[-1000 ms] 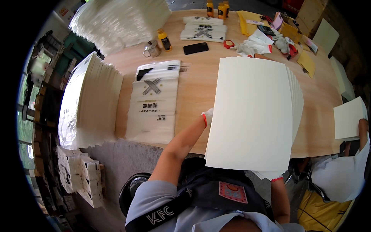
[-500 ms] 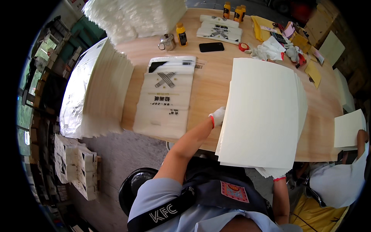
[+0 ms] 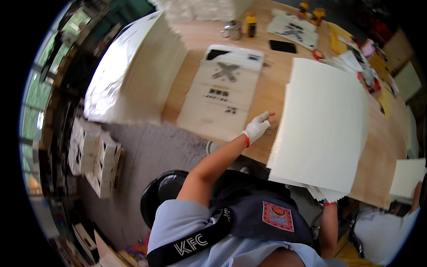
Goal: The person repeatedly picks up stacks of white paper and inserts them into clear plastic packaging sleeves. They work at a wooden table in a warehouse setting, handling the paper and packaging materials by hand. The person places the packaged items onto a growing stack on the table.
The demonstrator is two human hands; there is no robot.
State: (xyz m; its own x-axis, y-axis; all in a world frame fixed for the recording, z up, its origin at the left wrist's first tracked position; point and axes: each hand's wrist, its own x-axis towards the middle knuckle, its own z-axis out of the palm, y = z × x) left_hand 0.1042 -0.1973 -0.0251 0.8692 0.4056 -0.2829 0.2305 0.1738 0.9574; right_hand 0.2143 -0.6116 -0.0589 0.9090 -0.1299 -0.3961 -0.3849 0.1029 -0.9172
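A thick stack of large cream-white paper sheets (image 3: 322,120) lies on the table in front of me, its near end jutting past the edge. My left hand (image 3: 258,126), in a white glove with a red cuff and bare fingertips, is just left of the stack. Its fingers are apart and hold nothing. At the near right corner my right hand (image 3: 330,200) grips the fanned lower sheets; the paper hides most of its fingers. Left of my left hand lies a flat pile of printed translucent plastic bags (image 3: 222,95).
A tall wrapped stack (image 3: 133,71) stands at the table's left. Toward the back are a metal pot (image 3: 231,30), an orange bottle (image 3: 251,25), a black phone (image 3: 283,46) and red tape (image 3: 318,54). A co-worker (image 3: 378,229) sits at the right beside more paper (image 3: 407,178).
My left hand has come out from the stack's left edge and opened. The view has shifted, so the table appears farther right and tilted. My right hand stays at the near corner.
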